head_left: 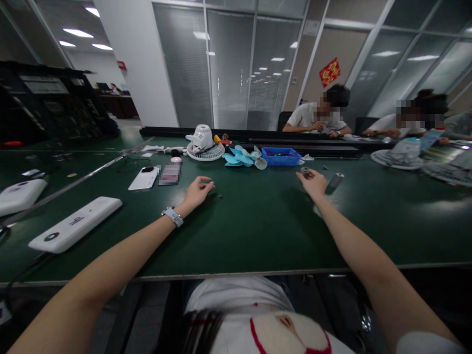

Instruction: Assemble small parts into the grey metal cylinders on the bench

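My left hand [199,191] hovers above the green table, fingers loosely curled and apart, with nothing visible in them. Just right of it lies a tiny dark piece [221,196], too small to name. Farther right, my right hand [313,184] pinches a small round metal part [305,170] between thumb and fingers; its exact kind is unclear. Beside that hand a silvery metal cylinder [336,182] rests on the table. A small pale item partly shows under my right wrist.
A white fan motor housing and grille [205,147], light blue fan blades [241,156] and a blue bin [280,157] line the back. Phones [143,178] and a long white device [77,223] lie left. Two people [320,115] sit across, near more fan parts [398,155].
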### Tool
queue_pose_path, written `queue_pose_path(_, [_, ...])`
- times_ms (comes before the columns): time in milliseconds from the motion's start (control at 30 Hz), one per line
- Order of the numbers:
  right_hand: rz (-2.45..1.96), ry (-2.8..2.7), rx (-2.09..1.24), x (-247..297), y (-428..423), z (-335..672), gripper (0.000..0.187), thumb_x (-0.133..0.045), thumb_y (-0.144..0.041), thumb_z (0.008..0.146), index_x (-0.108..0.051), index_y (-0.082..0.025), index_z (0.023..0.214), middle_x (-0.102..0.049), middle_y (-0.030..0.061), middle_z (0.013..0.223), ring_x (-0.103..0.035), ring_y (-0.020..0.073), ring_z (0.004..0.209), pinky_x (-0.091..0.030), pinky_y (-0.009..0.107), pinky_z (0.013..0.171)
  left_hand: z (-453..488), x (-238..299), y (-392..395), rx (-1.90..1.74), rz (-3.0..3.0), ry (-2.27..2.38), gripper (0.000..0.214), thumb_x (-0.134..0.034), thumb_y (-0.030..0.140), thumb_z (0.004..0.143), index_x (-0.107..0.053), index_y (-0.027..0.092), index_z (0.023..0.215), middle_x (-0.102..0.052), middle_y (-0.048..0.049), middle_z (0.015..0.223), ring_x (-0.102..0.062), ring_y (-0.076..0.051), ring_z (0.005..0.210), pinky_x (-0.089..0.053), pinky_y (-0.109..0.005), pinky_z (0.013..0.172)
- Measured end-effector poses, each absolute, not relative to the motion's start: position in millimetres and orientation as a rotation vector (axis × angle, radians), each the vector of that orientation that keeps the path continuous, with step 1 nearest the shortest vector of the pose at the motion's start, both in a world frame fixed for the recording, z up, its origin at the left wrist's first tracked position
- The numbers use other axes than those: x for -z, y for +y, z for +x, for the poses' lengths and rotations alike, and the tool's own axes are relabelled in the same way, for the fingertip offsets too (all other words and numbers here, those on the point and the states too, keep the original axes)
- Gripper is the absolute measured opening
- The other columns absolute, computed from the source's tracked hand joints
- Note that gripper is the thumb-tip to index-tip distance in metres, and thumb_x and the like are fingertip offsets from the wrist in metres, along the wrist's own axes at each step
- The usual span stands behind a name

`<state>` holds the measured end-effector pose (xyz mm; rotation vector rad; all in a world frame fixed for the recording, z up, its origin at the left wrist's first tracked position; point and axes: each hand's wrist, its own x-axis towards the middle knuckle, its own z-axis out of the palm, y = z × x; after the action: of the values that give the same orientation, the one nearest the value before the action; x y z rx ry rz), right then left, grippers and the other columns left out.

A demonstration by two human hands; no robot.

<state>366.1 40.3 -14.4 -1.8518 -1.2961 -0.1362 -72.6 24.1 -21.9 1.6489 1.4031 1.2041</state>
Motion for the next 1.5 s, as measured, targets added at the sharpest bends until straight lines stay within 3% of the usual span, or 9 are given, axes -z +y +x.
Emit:
queue_pose_path(167, [-2.088, -1.024, -0.045, 21.2, 37.7, 398.0, 0.042, -0.074, -0.047, 0.075, -0.073, -0.018, 0.106, -0.073, 0.0139, 0.105, -0.068, 0.0318, 0.1, -0.053, 0.044, 0.088, -73.4, 19.5, 29.2, -1.349, 1.428, 1.535, 0.013, -0.053, 0.023, 0.088, -0.055, 0.019, 0.101, -0.074, -0.0052, 0.083, -0.073, -0.02, 0.086, -0.054, -0.034, 0.082])
queue_pose_path(267, [-2.096, -0.916, -0.023, 18.0, 35.3, 386.1, 0.062, -0.078, -0.042, 0.072, -0.062, -0.014, 0.124, -0.066, 0.0191, 0.121, -0.061, 0.0354, 0.114, -0.047, 0.051, 0.097, -72.7, 19.8, 29.7, -1.384, 1.402, 1.545, 0.011, -0.054, 0.022, 0.087, -0.054, 0.02, 0.097, -0.072, -0.0031, 0.077, -0.072, -0.019, 0.082, -0.054, -0.033, 0.08])
queue_pose_path(367, [-1.951, -0.993, 0.304, 9.9, 26.5, 346.2, 0.083, -0.076, -0.038, 0.073, -0.041, -0.012, 0.144, -0.047, 0.0244, 0.144, -0.043, 0.0385, 0.134, -0.037, 0.059, 0.105, -72.3, 20.8, 29.5, -1.388, 1.416, 1.56, 0.01, -0.055, 0.024, 0.086, -0.054, 0.02, 0.095, -0.071, -0.0021, 0.075, -0.072, -0.019, 0.08, -0.054, -0.032, 0.08])
queue_pose_path(533, [-1.354, -2.03, 0.202, 5.4, -4.6, 232.8, 0.051, -0.053, -0.039, 0.093, -0.051, -0.021, 0.141, -0.047, 0.014, 0.15, -0.041, 0.028, 0.139, -0.034, 0.051, 0.112, -72.8, 23.5, 30.6, -1.386, 1.462, 1.576, 0.01, -0.055, 0.025, 0.086, -0.053, 0.02, 0.094, -0.07, -0.0023, 0.075, -0.071, -0.02, 0.079, -0.053, -0.033, 0.079])
queue_pose_path(700, [-1.049, -2.576, -0.042, 13.1, -22.1, 145.7, 0.048, -0.046, -0.039, 0.099, -0.05, -0.024, 0.145, -0.035, 0.0088, 0.158, -0.027, 0.0258, 0.148, -0.03, 0.049, 0.115, -73.1, 25.8, 30.4, -1.395, 1.495, 1.579, 0.011, -0.055, 0.026, 0.085, -0.053, 0.021, 0.094, -0.071, -0.0029, 0.077, -0.071, -0.02, 0.078, -0.052, -0.033, 0.078])
queue_pose_path(967, [-1.126, -2.399, -0.154, 18.5, -7.7, 141.0, 0.028, -0.055, -0.022, 0.094, -0.074, -0.026, 0.114, -0.074, 0.0007, 0.114, -0.068, 0.0192, 0.107, -0.05, 0.035, 0.096, -73.2, 29.1, 33.1, -1.371, 1.529, 1.563, 0.011, -0.056, 0.027, 0.083, -0.054, 0.021, 0.092, -0.071, -0.0029, 0.076, -0.07, -0.021, 0.078, -0.05, -0.032, 0.075])
queue_pose_path(1133, [-1.197, -2.215, -0.021, -1.7, -8.2, 188.6, 0.028, -0.055, -0.024, 0.092, -0.076, -0.027, 0.11, -0.075, 0.0008, 0.109, -0.068, 0.0199, 0.101, -0.052, 0.036, 0.091, -72.9, 30.1, 33.6, -1.389, 1.512, 1.538, 0.01, -0.056, 0.026, 0.082, -0.054, 0.022, 0.091, -0.07, -0.0017, 0.074, -0.069, -0.02, 0.076, -0.05, -0.031, 0.074])
queue_pose_path(1333, [-1.726, -1.737, 0.519, -24.9, 13.6, 316.7, 0.037, -0.05, -0.023, 0.09, -0.072, -0.019, 0.12, -0.072, 0.0114, 0.115, -0.065, 0.0279, 0.104, -0.047, 0.04, 0.092, -72.0, 28.4, 31.6, -1.404, 1.499, 1.543, 0.018, -0.058, 0.023, 0.079, -0.051, 0.022, 0.095, -0.069, -0.0006, 0.072, -0.07, -0.02, 0.075, -0.051, -0.033, 0.077])
queue_pose_path(1500, [-2.052, -1.497, 0.54, -11.5, 27.7, 386.5, 0.04, -0.047, -0.023, 0.09, -0.071, -0.018, 0.122, -0.071, 0.015, 0.112, -0.065, 0.0285, 0.097, -0.047, 0.038, 0.083, -71.9, 27.5, 31.2, -1.391, 1.49, 1.586, 0.024, -0.057, 0.022, 0.08, -0.047, 0.022, 0.101, -0.07, -0.0014, 0.076, -0.07, -0.02, 0.076, -0.051, -0.034, 0.078])
